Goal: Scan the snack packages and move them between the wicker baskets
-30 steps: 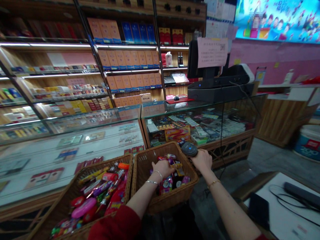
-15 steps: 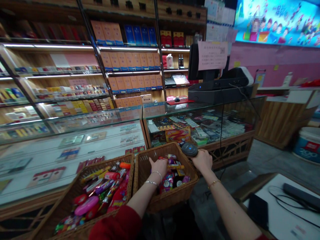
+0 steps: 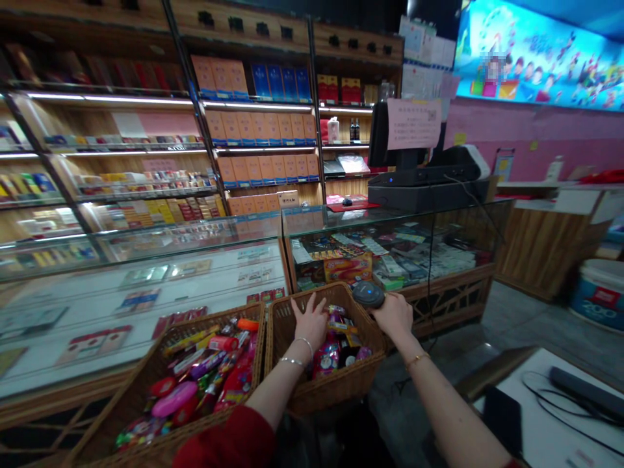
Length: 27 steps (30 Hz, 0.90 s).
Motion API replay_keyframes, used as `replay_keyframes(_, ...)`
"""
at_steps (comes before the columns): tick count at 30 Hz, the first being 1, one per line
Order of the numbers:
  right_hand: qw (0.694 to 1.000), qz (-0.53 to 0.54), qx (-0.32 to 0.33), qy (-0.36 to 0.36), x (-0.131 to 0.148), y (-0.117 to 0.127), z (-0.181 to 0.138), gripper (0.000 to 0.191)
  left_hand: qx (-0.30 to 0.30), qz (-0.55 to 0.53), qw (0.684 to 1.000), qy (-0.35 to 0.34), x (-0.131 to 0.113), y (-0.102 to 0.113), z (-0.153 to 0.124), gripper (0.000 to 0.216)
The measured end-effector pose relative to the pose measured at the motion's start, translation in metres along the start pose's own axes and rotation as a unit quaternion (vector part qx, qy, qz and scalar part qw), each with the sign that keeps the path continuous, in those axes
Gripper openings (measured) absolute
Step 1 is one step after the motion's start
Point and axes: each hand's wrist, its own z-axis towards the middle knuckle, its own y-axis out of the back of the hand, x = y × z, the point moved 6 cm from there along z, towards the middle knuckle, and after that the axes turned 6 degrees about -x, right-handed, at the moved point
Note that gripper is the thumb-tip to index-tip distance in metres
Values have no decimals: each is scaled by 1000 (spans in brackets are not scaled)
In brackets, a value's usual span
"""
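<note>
My left hand (image 3: 311,323), with bracelets at the wrist, is over the right wicker basket (image 3: 336,390), its fingers spread apart and nothing visible in them. Beside it in that basket lie wrapped sweets (image 3: 327,356) in purple, red and yellow packaging. My right hand (image 3: 394,317) is closed round the handle of a dark barcode scanner (image 3: 368,294), whose head sits by the basket's right rim with a small blue light showing. Left of that basket, touching or nearly so, stands a second wicker basket (image 3: 121,390) holding many colourful sweets, including a pink oval pack (image 3: 174,399).
A glass display counter (image 3: 312,224) runs behind the baskets, with a monitor (image 3: 383,133) on top. Boxed goods fill the wall shelves (image 3: 273,146). At the lower right, a white surface (image 3: 550,403) carries a dark phone-like slab (image 3: 502,419) and cables. A bucket (image 3: 602,296) stands on the floor.
My left hand has lifted slightly and its fingers have spread wider over the basket. My right hand still grips the scanner. The view has tilted up a little.
</note>
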Motion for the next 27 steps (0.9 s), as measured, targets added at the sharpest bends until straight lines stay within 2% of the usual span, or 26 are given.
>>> replay_keyframes(2,1000,-1,0,5,3,4,-1,30,-35,17,999,-18,10,9,-2,27)
replay_keyframes(4,1000,4,2,14,8,8,-2,30,-67,29,997,-9,25,19,-6,25)
replay_keyframes(8,999,12,1,49,27,10,-9,31,-111,37,992,53,57,37,-19,24)
replay_keyframes(12,995,15,-1,94,54,8,-19,27,-115,42,987,105,76,45,-32,27)
replay_keyframes(17,991,39,9,130,82,2,-33,24,-132,39,978,156,87,47,-46,30)
replay_keyframes(27,988,38,16,151,103,10,-50,29,-165,8,964,210,90,61,-58,27)
